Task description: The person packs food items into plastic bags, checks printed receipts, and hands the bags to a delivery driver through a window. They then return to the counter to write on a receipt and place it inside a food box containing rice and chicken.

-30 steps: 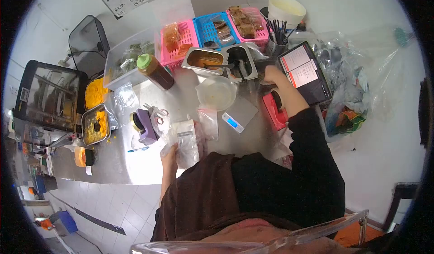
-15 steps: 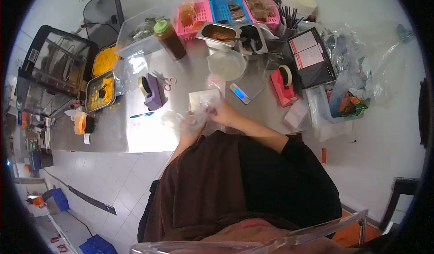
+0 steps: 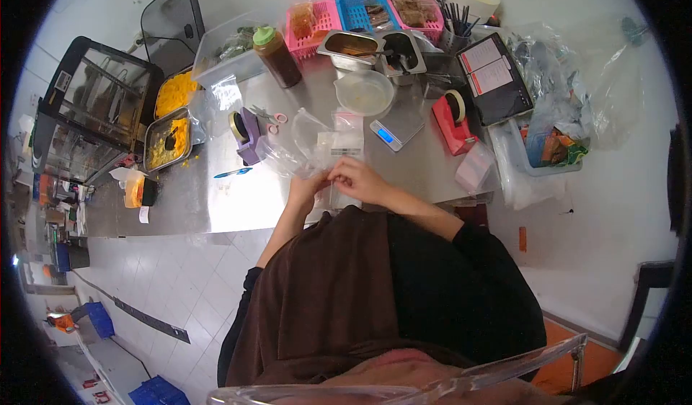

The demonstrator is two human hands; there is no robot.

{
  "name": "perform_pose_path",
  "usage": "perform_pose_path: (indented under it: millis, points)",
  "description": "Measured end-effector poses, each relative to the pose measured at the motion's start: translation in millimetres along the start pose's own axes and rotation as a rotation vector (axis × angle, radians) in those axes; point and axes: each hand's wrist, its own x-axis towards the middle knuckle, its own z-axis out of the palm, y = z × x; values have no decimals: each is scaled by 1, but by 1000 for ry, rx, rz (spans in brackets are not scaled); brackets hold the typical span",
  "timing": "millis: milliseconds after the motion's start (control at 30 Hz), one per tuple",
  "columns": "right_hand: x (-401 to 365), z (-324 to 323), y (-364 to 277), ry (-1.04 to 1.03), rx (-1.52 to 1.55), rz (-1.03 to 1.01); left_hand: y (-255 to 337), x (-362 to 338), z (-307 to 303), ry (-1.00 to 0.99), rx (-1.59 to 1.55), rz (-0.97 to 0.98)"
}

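Observation:
A clear plastic bag (image 3: 308, 132) stands puffed out on the steel table, its crumpled film spreading to the left. My left hand (image 3: 308, 187) is closed on the near end of this film. Close beside it, my right hand (image 3: 358, 180) has its fingers curled and pinched at the same edge; the fingertips of the two hands nearly meet. Just beyond them lie a white packet (image 3: 342, 144) with dark print lines and a small clear bag with a pink strip (image 3: 347, 120). A scale (image 3: 387, 136) with a lit blue display sits to the right.
A purple tape dispenser (image 3: 248, 137), scissors (image 3: 272, 122) and a blue pen (image 3: 232, 173) lie left. A red tape dispenser (image 3: 454, 127) and a tablet (image 3: 497, 81) are right. Behind stand a plastic bowl (image 3: 365, 94), a sauce bottle (image 3: 277, 59), metal pans (image 3: 352, 47) and baskets (image 3: 314, 21).
Both hands have drawn slightly back towards my body. The plastic bag, bunched over the white packet before, now stands puffed and spread up and left, leaving the printed packet more exposed.

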Motion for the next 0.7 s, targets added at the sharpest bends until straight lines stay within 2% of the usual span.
perform_pose_path:
  millis: [33, 133, 233, 267, 333, 467, 700]
  points:
    - [-3, 3, -4, -50, -4, -56, -2, -1, -1, 7, -50, -35]
    - [-3, 6, 12, 27, -107, -227, -30, 10, -18, -39, -180, -120]
    - [-6, 12, 18, 5, 509, 384, -53, 23, -28, -160, -329, -128]
    - [-6, 11, 17, 25, 597, 444, -56, 24, -30, -206, -384, -123]
    - [-5, 7, 14, 68, 772, 566, -58, 24, -27, -175, -353, -101]
    - [0, 2, 16, 13, 790, 598, -56, 16, -24, -94, -338, -116]
    - [-1, 4, 23, -14, 820, 611, -67, 25, -31, -208, -441, -75]
